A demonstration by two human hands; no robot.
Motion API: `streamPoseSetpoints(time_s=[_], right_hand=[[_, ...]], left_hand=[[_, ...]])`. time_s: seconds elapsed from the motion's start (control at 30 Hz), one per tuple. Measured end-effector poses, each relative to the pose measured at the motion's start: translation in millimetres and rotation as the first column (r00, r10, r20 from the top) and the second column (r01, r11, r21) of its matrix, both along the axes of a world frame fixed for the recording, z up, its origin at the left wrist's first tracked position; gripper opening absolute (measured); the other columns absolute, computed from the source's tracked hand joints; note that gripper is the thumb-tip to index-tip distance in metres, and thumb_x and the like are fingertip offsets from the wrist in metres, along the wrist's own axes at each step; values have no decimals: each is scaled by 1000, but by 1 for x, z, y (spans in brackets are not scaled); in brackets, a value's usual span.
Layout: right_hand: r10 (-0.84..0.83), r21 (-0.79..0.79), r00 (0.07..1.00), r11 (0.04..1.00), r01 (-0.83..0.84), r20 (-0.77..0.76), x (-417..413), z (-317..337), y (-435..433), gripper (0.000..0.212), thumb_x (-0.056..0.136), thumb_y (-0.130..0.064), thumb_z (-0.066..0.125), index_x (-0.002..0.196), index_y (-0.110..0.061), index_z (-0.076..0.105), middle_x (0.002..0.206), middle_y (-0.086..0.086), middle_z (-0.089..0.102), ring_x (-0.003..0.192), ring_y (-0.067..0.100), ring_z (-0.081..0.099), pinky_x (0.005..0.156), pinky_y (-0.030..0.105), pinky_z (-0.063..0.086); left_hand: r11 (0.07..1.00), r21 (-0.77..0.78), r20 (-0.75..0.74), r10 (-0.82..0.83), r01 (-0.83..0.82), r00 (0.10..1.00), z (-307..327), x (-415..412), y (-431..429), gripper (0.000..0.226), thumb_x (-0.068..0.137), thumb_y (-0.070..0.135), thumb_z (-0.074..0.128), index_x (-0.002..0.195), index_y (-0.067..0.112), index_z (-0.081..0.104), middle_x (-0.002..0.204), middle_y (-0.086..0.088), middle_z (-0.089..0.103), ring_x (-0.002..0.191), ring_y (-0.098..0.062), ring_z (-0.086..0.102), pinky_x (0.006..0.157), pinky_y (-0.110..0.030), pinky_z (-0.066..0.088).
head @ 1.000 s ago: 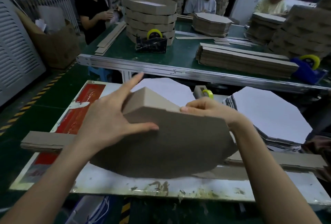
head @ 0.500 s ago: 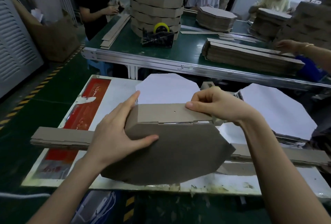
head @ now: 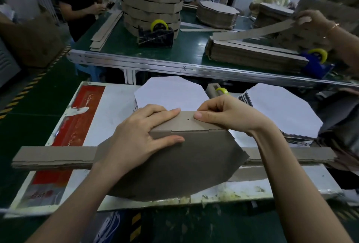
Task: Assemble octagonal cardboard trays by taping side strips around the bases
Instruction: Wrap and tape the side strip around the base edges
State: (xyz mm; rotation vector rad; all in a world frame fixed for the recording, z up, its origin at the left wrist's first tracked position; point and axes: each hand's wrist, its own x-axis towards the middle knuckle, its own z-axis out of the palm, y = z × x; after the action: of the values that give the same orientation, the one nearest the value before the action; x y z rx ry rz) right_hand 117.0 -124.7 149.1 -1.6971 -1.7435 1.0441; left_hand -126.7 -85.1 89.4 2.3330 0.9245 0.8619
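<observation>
A brown octagonal cardboard base (head: 180,167) lies brown side up on the white worktable (head: 114,110), tilted toward me. A side strip (head: 187,123) stands folded along its far edge. My left hand (head: 143,135) grips the strip's left part, thumb flat on the base and fingers over the strip's top. My right hand (head: 227,114) pinches the strip's right part, thumb on its face. A stack of flat side strips (head: 52,156) runs left to right under the base. A small tape dispenser with a yellow roll (head: 216,90) sits just behind my right hand.
White-faced octagonal bases lie behind (head: 169,92) and stacked at right (head: 281,110). Across a metal rail, a green table (head: 194,42) carries stacked finished trays (head: 151,3), strip piles (head: 252,54), two tape dispensers (head: 155,32). Other people work there; one hand (head: 310,19) lifts a strip.
The base has dropped lower and flatter toward the table. My left hand shifted right onto the strip's top edge, close to my right hand. Across the table a person's hand picked up a strip.
</observation>
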Motion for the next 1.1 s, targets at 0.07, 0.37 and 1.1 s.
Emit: streamPoseSetpoints(time_s=[0.07,0.37,1.1], right_hand=[[3,4,1000,1000,-3,21,-1,-1,0,23,92,-34,65,95,-13,76,89,3,76,78,9,67,74,28,55],[9,-19,1000,1000,-9,14,-5,-2,2,15,92,-30,65,88,-18,74,77,-5,72,69,3,62,63,16,49],[-728,-230,652,611,757,213,202,-161,109,15,99,-17,55,98,-1,54,98,17,57,87,35,61,77,46,56]], left_hand=[[1000,-5,-1,6,-6,1000,2,0,0,56,73,75,49,126,55,47,118,24,53,111,-1,49,91,-35,48],[997,50,-54,-50,52,997,13,6,-6,47,78,72,40,121,56,50,112,30,46,111,-1,45,92,-27,41],[996,-71,-228,-76,61,971,36,73,23,33,73,78,46,106,72,47,119,37,45,119,5,36,100,-30,38]])
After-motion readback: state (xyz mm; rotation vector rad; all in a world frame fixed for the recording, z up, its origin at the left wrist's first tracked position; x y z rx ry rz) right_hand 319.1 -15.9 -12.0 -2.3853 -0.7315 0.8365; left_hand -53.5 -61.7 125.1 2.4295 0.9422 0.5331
